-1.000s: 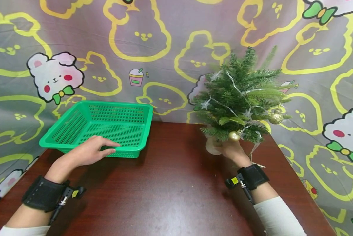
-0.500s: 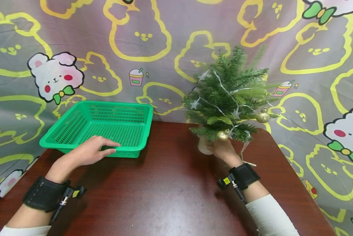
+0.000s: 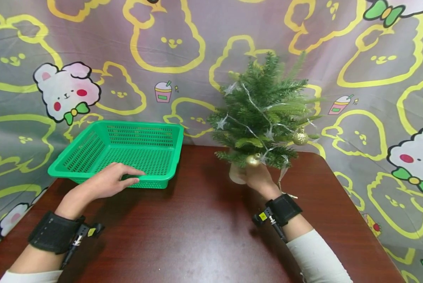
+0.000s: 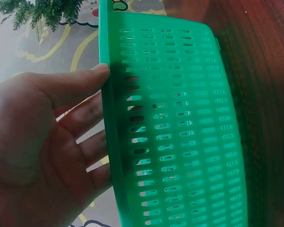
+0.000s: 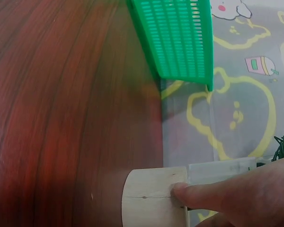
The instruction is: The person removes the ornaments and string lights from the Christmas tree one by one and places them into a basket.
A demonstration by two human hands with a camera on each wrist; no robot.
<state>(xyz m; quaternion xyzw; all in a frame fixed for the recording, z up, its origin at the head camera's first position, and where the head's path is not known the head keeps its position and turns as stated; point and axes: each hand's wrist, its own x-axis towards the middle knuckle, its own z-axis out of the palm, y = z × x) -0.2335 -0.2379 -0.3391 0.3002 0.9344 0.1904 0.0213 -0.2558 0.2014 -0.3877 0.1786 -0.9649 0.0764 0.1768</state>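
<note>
My left hand [image 3: 108, 181] holds the front rim of a green plastic basket [image 3: 154, 180]. In the left wrist view the thumb [image 4: 80, 82] lies against the rim's outer side, while the other fingers reach behind it. A small artificial Christmas tree [image 3: 259, 106] stands upright at the right, dressed with a clear string of star lights [image 3: 221, 123] and gold balls [image 3: 300, 137]. Low on the tree, my right hand [image 3: 260, 181] grips it at the pale wooden base [image 5: 154, 196], the thumb pressing the base's upper edge. The remaining right fingers are largely hidden.
Both things stand on a dark reddish-brown table [image 3: 197, 228], the basket at the back left near the table's edge. A grey curtain [image 3: 197, 51] with yellow rabbit outlines hangs right behind. A thin cord with a small stick end [image 3: 289, 195] trails beside my right wrist.
The Christmas tree has moved left across the table together with my right hand, closer to the basket. My left hand and the basket have stayed in place.
</note>
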